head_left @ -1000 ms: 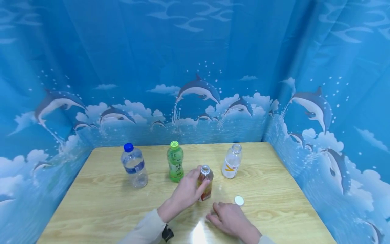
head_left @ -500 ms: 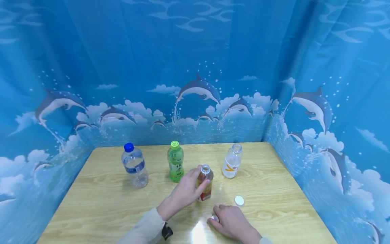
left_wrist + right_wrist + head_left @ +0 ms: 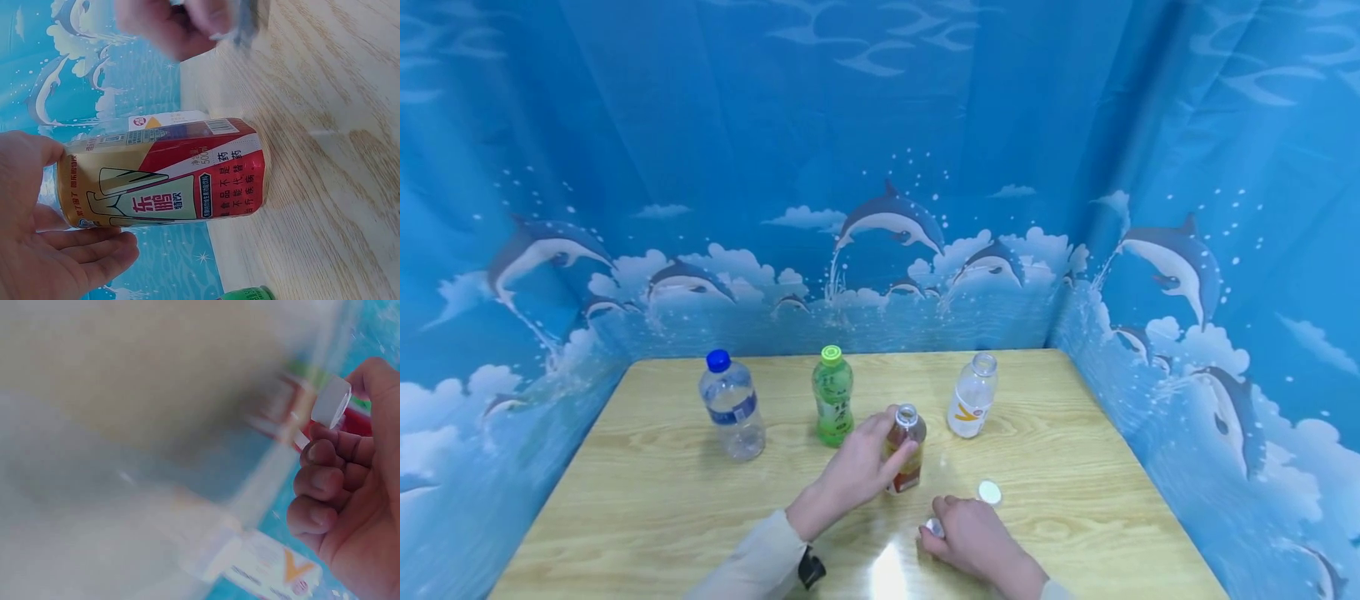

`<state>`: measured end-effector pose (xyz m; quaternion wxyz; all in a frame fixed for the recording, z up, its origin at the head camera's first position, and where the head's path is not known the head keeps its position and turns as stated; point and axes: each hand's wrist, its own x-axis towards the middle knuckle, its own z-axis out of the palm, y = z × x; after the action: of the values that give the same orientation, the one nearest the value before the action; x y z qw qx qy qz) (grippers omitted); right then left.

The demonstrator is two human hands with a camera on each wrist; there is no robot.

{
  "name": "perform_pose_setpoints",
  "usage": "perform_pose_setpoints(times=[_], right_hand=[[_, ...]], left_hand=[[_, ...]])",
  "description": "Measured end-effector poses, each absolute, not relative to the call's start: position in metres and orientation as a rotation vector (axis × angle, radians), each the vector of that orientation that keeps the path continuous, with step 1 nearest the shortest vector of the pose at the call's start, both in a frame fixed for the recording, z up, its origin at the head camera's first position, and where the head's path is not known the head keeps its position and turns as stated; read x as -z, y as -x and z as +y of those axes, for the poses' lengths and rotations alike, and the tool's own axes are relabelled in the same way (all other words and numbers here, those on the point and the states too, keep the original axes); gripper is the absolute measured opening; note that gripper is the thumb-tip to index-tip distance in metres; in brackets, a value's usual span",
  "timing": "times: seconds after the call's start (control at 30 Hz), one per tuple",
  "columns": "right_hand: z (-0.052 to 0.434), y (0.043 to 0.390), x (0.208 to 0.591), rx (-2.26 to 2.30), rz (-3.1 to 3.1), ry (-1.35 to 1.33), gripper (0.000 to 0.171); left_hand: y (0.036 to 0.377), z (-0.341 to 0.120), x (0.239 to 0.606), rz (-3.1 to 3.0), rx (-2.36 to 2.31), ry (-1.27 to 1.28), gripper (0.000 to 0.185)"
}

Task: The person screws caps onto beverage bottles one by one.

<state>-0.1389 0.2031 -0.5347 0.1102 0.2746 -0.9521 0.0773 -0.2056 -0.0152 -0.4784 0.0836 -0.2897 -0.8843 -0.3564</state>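
My left hand (image 3: 859, 468) grips an uncapped drink bottle (image 3: 910, 458), which stands upright on the table with its mouth bare. In the left wrist view the bottle's gold and red label (image 3: 165, 178) shows, with the thumb on one side and fingers on the other. My right hand (image 3: 972, 537) is in front of it, to the right, pinching a white bottle cap (image 3: 934, 527). Seen from the right wrist, the cap (image 3: 331, 403) sits between thumb and index finger, its hollow side partly showing, and the other fingers are curled in.
Behind stand a clear bottle with blue cap (image 3: 730, 412), a green bottle (image 3: 832, 400) and an uncapped clear bottle with white label (image 3: 972, 400). Another white cap (image 3: 989, 492) lies just beyond my right hand on the wooden table (image 3: 647, 500). Blue dolphin curtains (image 3: 737, 167) enclose it.
The white cap has come into sight between my right fingers, and that hand has shifted slightly. My left hand and the bottle have stayed in place.
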Motion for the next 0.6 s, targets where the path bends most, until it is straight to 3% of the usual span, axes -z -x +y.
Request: perform_pose_setpoints(times=[0.6], right_hand=[[0.205,0.211,0.413,-0.609,-2.823,-0.742,0.029]], left_hand=[[0.210,-0.018,0.481,-2.657,1.187,0.830,0.057]])
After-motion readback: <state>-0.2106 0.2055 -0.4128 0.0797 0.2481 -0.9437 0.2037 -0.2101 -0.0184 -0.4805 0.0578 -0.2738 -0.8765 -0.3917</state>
